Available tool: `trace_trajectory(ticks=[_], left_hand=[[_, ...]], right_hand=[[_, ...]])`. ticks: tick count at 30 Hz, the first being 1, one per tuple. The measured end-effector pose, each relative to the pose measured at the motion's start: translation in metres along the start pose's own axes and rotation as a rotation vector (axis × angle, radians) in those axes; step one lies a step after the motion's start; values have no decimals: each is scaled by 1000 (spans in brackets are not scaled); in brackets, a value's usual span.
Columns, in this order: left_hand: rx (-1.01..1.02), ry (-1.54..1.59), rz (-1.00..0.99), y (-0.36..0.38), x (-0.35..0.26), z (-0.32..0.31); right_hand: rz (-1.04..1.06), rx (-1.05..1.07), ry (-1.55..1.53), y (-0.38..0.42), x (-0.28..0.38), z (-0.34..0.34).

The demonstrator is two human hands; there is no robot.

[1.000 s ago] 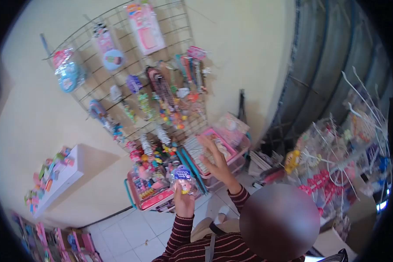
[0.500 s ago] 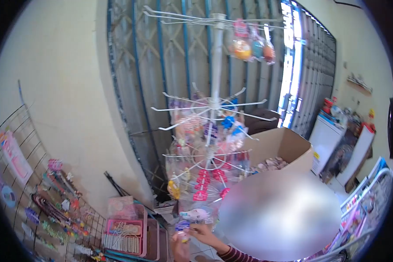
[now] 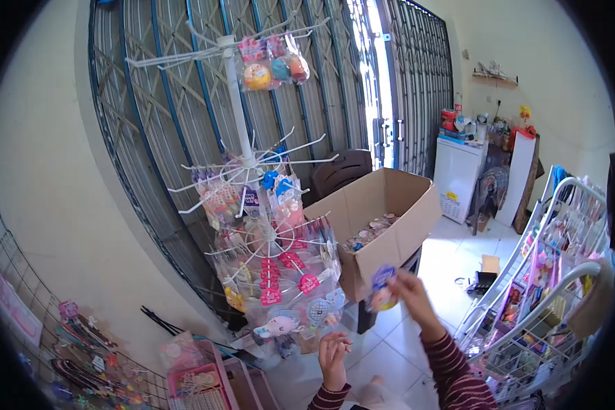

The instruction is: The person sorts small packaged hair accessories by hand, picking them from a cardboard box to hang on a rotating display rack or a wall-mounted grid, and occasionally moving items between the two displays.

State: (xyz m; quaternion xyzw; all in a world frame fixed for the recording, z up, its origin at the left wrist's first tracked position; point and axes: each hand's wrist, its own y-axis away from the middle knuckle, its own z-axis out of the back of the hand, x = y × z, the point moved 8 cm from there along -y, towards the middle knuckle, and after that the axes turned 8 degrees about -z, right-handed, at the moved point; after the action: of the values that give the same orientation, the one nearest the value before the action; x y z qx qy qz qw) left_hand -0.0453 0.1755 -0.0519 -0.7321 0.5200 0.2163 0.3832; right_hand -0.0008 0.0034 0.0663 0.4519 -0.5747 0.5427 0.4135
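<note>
My right hand (image 3: 410,294) is raised in front of the cardboard box, its fingers pinching the top of a small plastic packet (image 3: 384,287) with a purple label and something yellow inside. Lower and to the left is my left hand (image 3: 333,355), fingers apart and holding nothing, just below the white rotating rack (image 3: 239,123). Bagged items hang on the rack's lower tiers, among them pink-labelled packets (image 3: 270,280) and a white-and-pink one (image 3: 277,326).
Behind my right hand stands a cardboard box (image 3: 396,239) with small items inside. Wire racks of goods flank me, one at the right (image 3: 526,328), one at the left (image 3: 20,307). Pink baskets (image 3: 219,369) sit at the lower left; a white cabinet (image 3: 458,178) stands farther back.
The view has turned right. My hands have separated: the right has carried the packet up and right towards the box, and the left has let go and opened.
</note>
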Motion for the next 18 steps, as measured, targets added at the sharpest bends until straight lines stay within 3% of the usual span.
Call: trace_trajectory(ticks=[2,4,8,11,18], left_hand=[[45,-169,-173,-7,-26,-3],[54,-156,-448,-20,-79,-25],[358,-609,-945,-50,-191,-122],[380,-624,-983,-89,-227,-170],[223,-847,-1202,-164,-268,-240]], right_hand=[[-12,34,-98,-22,31,5],[221,88,31,-49,88,0],[433,285,5,-103,182,-30],[608,346,-1,-133,232,-54],[699,480,-105,-193,290,-79]])
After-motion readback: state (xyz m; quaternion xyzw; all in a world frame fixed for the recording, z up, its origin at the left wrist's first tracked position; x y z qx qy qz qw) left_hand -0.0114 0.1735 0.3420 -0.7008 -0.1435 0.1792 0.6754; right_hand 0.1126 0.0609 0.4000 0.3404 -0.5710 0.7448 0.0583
